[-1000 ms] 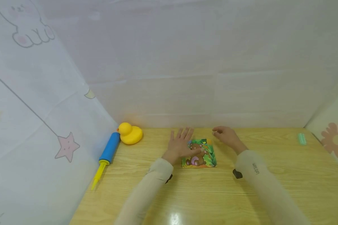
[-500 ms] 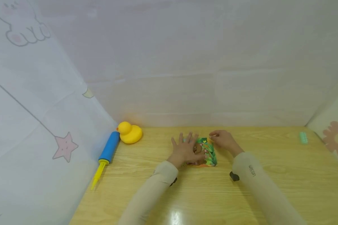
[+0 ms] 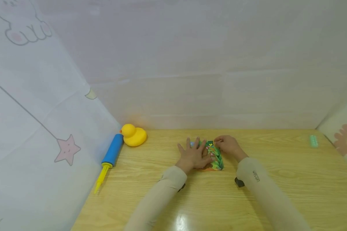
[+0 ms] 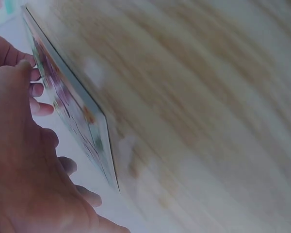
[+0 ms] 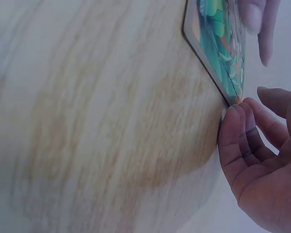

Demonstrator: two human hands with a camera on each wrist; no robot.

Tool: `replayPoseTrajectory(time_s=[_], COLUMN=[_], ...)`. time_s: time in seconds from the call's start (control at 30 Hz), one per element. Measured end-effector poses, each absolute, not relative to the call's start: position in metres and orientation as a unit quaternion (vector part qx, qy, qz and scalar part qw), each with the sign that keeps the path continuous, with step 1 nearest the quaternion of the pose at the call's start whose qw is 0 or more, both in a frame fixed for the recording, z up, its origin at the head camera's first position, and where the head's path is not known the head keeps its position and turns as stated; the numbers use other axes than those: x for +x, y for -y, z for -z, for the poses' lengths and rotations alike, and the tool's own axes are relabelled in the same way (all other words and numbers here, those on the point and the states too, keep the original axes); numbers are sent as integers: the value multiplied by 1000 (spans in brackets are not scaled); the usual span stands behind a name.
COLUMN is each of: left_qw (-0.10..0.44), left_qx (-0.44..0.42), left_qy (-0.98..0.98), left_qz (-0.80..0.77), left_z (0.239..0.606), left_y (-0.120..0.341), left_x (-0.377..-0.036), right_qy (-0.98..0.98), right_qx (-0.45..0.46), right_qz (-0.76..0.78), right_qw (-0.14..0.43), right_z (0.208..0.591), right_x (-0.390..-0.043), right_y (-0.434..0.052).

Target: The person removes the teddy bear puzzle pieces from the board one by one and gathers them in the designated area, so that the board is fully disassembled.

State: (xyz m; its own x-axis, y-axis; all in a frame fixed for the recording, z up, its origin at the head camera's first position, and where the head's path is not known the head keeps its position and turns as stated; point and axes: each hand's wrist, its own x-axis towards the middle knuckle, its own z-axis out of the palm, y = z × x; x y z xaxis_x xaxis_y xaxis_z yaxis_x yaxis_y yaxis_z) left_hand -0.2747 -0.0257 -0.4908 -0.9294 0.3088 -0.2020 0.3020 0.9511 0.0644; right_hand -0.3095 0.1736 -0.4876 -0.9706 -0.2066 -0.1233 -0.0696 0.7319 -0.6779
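Note:
A thin jigsaw puzzle board (image 3: 218,160) with a bear and green leaves lies on the table; curved cut lines show on its face in the left wrist view. My left hand (image 3: 193,157) is spread over its left half, fingers apart and thumb reaching across, hiding most of the bear. At the far right corner, my right hand (image 3: 228,146) has curled fingers. In the right wrist view those fingertips (image 5: 231,116) meet right at the puzzle's corner, pinching it.
A yellow rubber duck (image 3: 135,137) sits at the back left beside a blue and yellow hand pump (image 3: 112,150). Far right lies a small mint-green bumpy item (image 3: 314,141). Printed cloth walls (image 3: 173,80) rise behind and along both sides of the wooden table (image 3: 214,199).
My left hand has slid rightward over the puzzle, covering more of the bear. The right hand has come in leftward and down to the puzzle's far right corner.

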Motion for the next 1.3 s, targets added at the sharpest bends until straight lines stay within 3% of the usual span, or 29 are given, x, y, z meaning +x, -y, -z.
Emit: replayPoseTrajectory(time_s=[1.3], left_qw=[161], left_qx=[149], left_qy=[-976], left_qz=[-20], left_z=[495], left_y=[22], left_x=[-276], right_qy=[-942], right_qx=[-49], right_qz=[323], right_qw=[84], right_z=[488], right_x=[-314], right_y=[-168])
